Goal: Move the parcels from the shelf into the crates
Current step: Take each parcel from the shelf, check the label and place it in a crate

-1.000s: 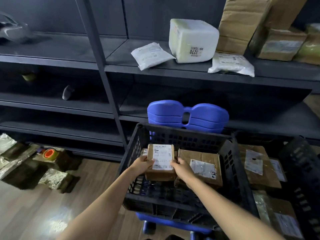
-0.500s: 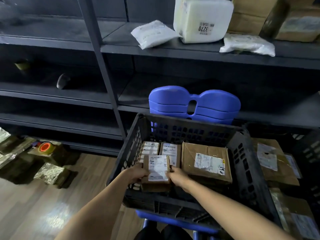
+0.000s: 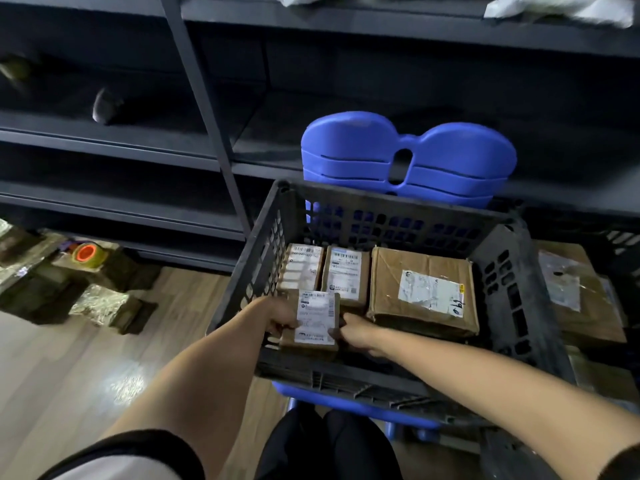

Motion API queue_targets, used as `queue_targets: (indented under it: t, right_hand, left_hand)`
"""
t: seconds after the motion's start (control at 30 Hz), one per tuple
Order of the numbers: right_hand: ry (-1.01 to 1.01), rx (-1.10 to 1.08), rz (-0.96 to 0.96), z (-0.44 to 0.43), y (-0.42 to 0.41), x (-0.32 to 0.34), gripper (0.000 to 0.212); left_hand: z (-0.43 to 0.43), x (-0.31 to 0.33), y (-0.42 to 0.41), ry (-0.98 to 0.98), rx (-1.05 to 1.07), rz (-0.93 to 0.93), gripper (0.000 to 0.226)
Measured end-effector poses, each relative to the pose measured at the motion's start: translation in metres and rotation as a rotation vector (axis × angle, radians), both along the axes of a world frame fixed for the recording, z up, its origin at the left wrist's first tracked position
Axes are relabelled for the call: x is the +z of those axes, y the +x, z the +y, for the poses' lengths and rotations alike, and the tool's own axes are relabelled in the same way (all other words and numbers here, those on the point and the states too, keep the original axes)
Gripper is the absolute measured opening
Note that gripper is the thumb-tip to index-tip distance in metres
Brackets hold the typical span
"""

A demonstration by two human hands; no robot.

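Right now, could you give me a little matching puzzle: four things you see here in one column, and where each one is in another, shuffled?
Things:
1. small labelled parcel
2. large brown parcel
3. orange-cored tape roll
4. blue chair back

Places:
A. behind the far wall of the crate
B. low at the far left of the view
C. gripped by the left hand and right hand
D. lying in the right half of the crate

Pairs: 1-C, 2-D, 3-B, 4-A

Stacked parcels [image 3: 420, 289] crowd the open-topped crate [image 3: 391, 199].
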State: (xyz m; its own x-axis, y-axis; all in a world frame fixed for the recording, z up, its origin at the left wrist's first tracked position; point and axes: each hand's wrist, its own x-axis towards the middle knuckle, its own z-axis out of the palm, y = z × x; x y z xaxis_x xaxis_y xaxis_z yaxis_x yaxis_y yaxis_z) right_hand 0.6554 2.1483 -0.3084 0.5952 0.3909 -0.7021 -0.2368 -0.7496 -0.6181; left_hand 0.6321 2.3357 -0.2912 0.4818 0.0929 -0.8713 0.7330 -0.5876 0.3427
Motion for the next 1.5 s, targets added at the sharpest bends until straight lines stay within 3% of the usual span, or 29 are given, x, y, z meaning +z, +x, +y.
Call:
queue_targets:
  t: [0.3, 0.63, 0.77, 0.83, 0.97, 1.07, 1.13, 1.27, 1.5]
  right_hand:
    - [-0.011, -0.044, 0.146, 0.007, -0.001, -0.028, 0.044]
    - [-0.117, 0.108, 0.057, 0.011, -0.007, -0.035, 0.052]
    - [0.080, -0.005, 0.331, 0.012, -0.013, -0.031, 0.049]
    - [0.026, 0.150, 0.242, 0.017, -0.015, -0.028, 0.050]
    - [-0.176, 0.519, -0.285, 0.009, -0.011, -0.022, 0.072]
    - [-0.257, 0.738, -0.504, -0.007, -0.009, -0.018, 0.085]
    - [-0.243, 0.827, -0.538, -0.011, -0.009, -0.015, 0.086]
    - [-0.183, 0.868, -0.428, -0.006, -0.012, -0.009, 0.091]
    - [-0.237, 0.906, -0.404, 0.012, -0.005, -0.009, 0.101]
  left_hand:
    - [0.003, -0.021, 0.007, 0.128, -0.162, 0.002, 0.035]
    - [0.004, -0.024, 0.006, 0.211, -0.297, 0.025, 0.038]
    - [0.008, -0.020, 0.004, 0.325, -0.334, 0.030, 0.037]
    - [0.008, -0.016, 0.004, 0.384, -0.345, 0.000, 0.039]
    - [0.000, -0.011, 0.008, 0.394, -0.338, -0.103, 0.061]
    - [-0.006, -0.003, 0.000, 0.448, -0.438, -0.168, 0.078]
    - [-0.010, 0.003, -0.006, 0.460, -0.581, -0.172, 0.080]
    - [-0.021, 0.005, -0.015, 0.438, -0.737, -0.033, 0.079]
    - [-0.019, 0.007, -0.013, 0.466, -0.731, 0.040, 0.080]
